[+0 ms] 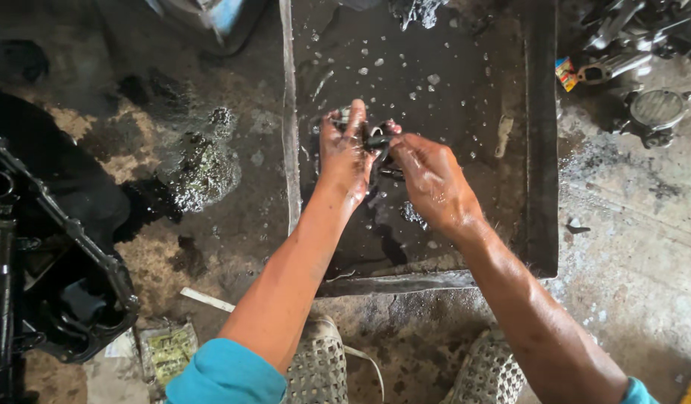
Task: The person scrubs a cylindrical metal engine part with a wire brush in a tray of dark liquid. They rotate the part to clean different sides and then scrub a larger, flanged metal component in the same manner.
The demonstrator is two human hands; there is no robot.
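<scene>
I count 2 hands of mine, my left hand (pixel 345 153) and my right hand (pixel 429 179), closed together on 1 small dark metal part (pixel 377 142). Below them sits 1 metal wash tray (pixel 291 150). At 9 o'clock lies 1 black engine casing (pixel 68 247); at 6 o'clock, 2 woven shoes (pixel 319 370).

Your left hand (pixel 345 153) and right hand (pixel 429 178) shone wet and oily around a small dark metal part (pixel 377 141), greasy and glossy. The metal tray (pixel 542 150) held black, glossy liquid flecked with pale bubbles; its rim looked dull and worn. The concrete floor (pixel 645 247) was rough, matt and oil-stained. Your sleeve (pixel 226 374) was smooth teal cloth, your shoes (pixel 319 370) woven mesh.
</scene>
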